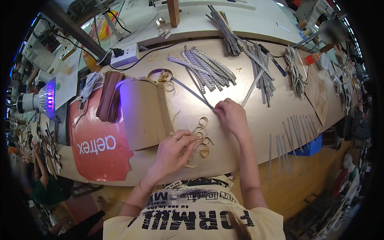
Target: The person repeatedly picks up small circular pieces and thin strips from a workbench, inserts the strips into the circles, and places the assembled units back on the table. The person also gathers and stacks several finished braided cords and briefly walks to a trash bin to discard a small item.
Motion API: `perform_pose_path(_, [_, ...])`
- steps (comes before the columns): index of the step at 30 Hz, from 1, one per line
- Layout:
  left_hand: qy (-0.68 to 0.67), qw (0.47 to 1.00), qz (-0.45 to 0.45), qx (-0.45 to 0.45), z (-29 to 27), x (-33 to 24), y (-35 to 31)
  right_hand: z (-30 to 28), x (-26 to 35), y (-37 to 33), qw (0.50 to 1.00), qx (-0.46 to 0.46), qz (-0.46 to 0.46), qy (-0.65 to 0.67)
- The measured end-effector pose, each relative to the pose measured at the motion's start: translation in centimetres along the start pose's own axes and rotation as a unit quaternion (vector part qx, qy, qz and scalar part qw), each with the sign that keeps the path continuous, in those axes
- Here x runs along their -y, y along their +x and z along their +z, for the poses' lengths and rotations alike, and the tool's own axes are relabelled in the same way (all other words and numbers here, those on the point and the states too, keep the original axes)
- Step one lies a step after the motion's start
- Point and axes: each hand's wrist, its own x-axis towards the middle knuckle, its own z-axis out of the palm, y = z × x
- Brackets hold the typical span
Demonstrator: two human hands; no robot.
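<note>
My right hand pinches one end of a narrow grey strip, which runs up and to the left across the table. Its far end loops around beside a small bunch of tan curls. Lower and to the left, my left hand has its fingers drawn together, with a ring on one of them. Thin curled tan strips lie right against its fingertips; whether the fingers grip one is hidden. Beyond the right hand rest a pile of braided silver-grey straps and a bundle of flat grey strips.
Left of my hands stand a brown curved board, folded dark red strips and a red sheet. A lit lamp glows at the far left. Several grey strips overhang the right table edge above a blue bin. A power strip sits behind.
</note>
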Motion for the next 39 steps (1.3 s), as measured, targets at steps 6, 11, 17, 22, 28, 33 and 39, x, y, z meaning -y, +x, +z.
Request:
perform_pose_path(6, [-0.021, 1.0, 0.007, -0.012, 0.9, 0.2, 2.7, 0.1, 0.1, -1.0, 0.995, -0.012, 0.047, 0.089])
perform_pose_path(11, [0.014, 0.999, 0.027, -0.016, 1.3, 0.3, 3.6, 1.3, -0.2, -1.1, 0.994, -0.077, -0.057, -0.048])
perform_pose_path(17, [0.029, 0.999, 0.009, -0.024, 0.7, 0.4, 3.1, 2.1, -0.4, -0.7, 0.993, -0.082, -0.073, -0.041])
perform_pose_path(22, [0.027, 0.999, 0.005, -0.032, 0.5, 0.4, 3.0, 2.0, 0.1, -0.9, 0.993, -0.063, -0.008, 0.098])
perform_pose_path(28, [0.017, 0.999, 0.013, -0.04, 0.7, 0.1, 3.3, 2.6, 0.3, -1.2, 0.976, -0.168, -0.111, -0.082])
perform_pose_path(33, [0.026, 0.999, 0.018, -0.039, 0.5, 0.0, 3.3, 2.8, 0.4, -0.8, 0.986, -0.132, -0.08, -0.066])
perform_pose_path(39, [-0.011, 0.998, -0.011, -0.059, 0.4, -0.4, 3.3, 0.8, 1.3, -2.0, 0.898, -0.049, 0.072, 0.431])
